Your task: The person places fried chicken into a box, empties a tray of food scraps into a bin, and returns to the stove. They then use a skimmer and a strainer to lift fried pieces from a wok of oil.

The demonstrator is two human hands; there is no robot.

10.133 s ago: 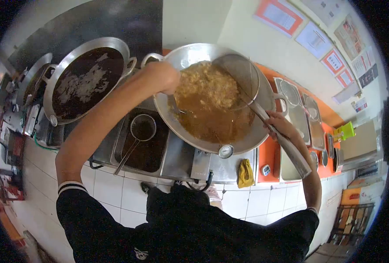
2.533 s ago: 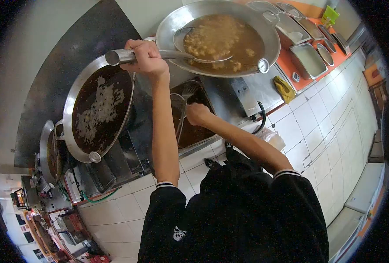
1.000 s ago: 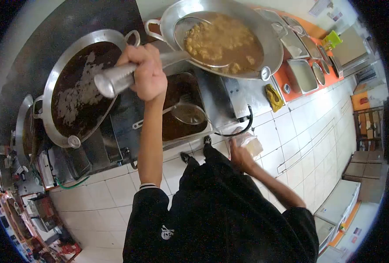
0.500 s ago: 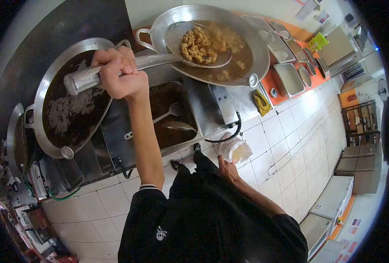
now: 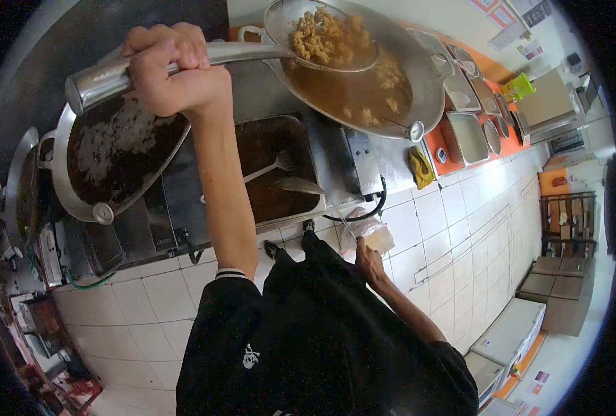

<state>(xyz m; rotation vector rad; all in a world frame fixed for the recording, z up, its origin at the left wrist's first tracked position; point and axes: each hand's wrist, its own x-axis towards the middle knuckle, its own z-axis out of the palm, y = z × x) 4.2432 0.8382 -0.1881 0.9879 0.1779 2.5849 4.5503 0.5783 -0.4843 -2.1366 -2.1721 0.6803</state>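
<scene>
My left hand (image 5: pixel 176 69) is wrapped around the thick metal handle of a large skimmer (image 5: pixel 252 50). Golden fried pieces (image 5: pixel 322 35) fill the skimmer's round basket, which is over a wide wok (image 5: pixel 429 104) of brown frying oil. More fried pieces float in that oil. Lower down, my right hand (image 5: pixel 370 263) is closed around a thin metal utensil (image 5: pixel 344 223), whose kind I cannot tell. Right beside this hand is a whitish plastic bag (image 5: pixel 378 236).
A second oil wok (image 5: pixel 62 187) stands to the left. Between the woks, a slotted spatula (image 5: pixel 266 168) lies over a sunken basin (image 5: pixel 280 208). Metal trays (image 5: pixel 469 135) and a yellow cloth (image 5: pixel 422 168) are on the right. A black hose (image 5: pixel 374 208) loops off the counter's front edge.
The skimmer with its fried pieces has come up, away from the oil, and my left hand has risen with it. More of the thin utensil shows at my right hand. The whole view has shifted slightly.
</scene>
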